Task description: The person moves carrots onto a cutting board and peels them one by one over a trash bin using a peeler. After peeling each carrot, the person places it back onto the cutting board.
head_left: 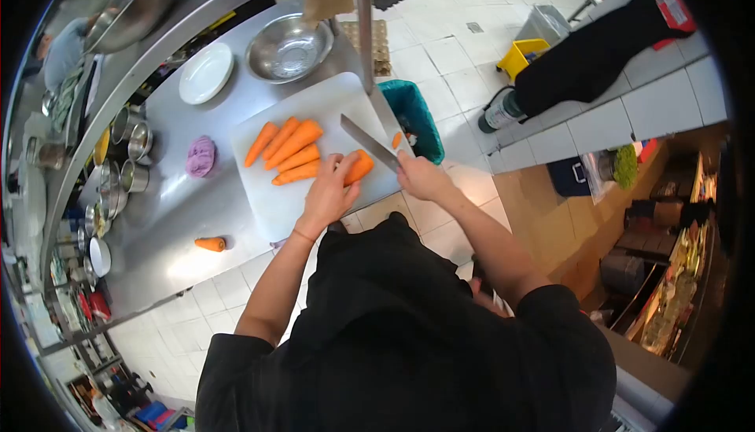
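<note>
My right hand is wrapped round the handle of a kitchen knife, its blade pointing away to the upper left over a white cutting board. With bent fingers, my left hand holds a carrot on the board, close to the knife. Several peeled carrots lie side by side to the left of that hand. A small carrot piece rests near the board's right edge, beyond the knife. How far the held carrot reaches under my left hand is hidden.
On the steel counter sit a purple lump, perhaps cabbage, a carrot piece, a white plate and a metal bowl. A teal-lined bin stands beside the board's right edge. Metal pots line the left.
</note>
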{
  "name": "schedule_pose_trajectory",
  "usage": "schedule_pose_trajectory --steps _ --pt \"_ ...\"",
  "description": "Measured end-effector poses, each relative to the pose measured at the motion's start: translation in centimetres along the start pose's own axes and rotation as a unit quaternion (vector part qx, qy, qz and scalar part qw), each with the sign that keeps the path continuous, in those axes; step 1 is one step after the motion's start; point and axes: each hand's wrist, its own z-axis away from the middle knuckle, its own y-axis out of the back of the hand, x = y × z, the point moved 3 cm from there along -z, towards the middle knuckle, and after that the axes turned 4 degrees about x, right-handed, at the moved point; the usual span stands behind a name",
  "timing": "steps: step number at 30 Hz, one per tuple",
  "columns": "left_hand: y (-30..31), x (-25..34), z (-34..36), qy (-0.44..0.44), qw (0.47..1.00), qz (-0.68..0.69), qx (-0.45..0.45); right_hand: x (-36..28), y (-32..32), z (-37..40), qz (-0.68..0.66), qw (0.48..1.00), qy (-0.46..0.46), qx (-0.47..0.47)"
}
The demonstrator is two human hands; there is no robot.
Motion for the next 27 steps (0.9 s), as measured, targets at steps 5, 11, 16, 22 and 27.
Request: schedule_pose_trajectory --steps 5,11,16,22,27 --pt "7.7 -4.8 3.5 0.062 0.976 -0.1 0.185 2.3 2.4 -3.6 0.059 0.995 0.016 0.076" --pt "8.0 -13.4 6.5 0.188 0.946 -0.094 0.247 0.4 3.9 -4.4 0.042 0.993 0.035 0.103" --pt "10.4 -12.9 8.3 0.198 0.937 -0.082 0.277 -1.5 1.5 -1.8 -0.04 0.992 0.048 0.105" --pt "16.2 -20.2 20.8 0.357 0.881 -0.291 0.112 0.7 -0.1 0.4 -0.044 0.997 -0.008 0.066" --pt "18.2 -20.3 23.4 0.277 0.921 -0.272 0.032 2.2 2.1 4.4 -0.088 0.994 -0.007 0.058"
